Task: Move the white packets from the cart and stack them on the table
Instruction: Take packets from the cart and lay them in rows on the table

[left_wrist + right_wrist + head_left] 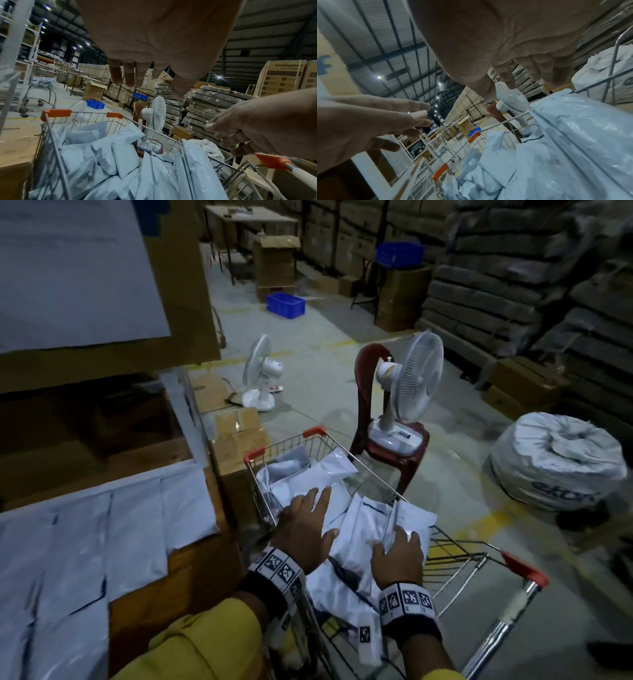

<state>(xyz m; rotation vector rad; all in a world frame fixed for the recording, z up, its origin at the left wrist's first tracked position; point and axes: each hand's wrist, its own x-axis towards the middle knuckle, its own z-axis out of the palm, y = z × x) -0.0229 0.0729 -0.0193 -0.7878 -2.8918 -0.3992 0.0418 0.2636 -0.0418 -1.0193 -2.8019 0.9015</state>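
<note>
- Nearest the camera, our left hand point(306, 529) hangs over the cart point(455, 556) with fingers spread and straight, palm down, gripping nothing; left wrist view confirms the fingers point(130, 75) are extended above the pile.
- Our right hand point(397, 553) is just beside it, fingers loosely bent over the top white packet point(387, 525); we cannot tell from any view whether the fingertips actually touch or pinch it, so its grip is unclear.
- Both wrists carry bands with black-and-white markers point(281, 570); yellow sleeves point(205, 642) at the bottom edge.
- White packets point(120, 159) fill the cart basket in a loose heap, some flat, some standing on edge against the wire side; one leans over the right rim.
- Cart has orange corner caps point(56, 113) and an orange-tipped handle point(524, 571) on our right.
- On our left, the table point(191, 570) is wooden, touching or just beside the cart; more white packets point(85, 542) lie flat in overlapping rows on it.
- Cardboard box point(239, 440) stands between the table end and the cart front.
- Beyond the cart, a white fan point(407, 392) sits on a dark red plastic chair point(370, 409); a second white fan point(260, 374) stands on the floor further left.
- Large white wrapped bundle point(558, 460) on the floor to the right, well apart from the cart.
- Far back: blue crate point(286, 304) on the floor, stacked cartons point(513, 268) along the wall.
</note>
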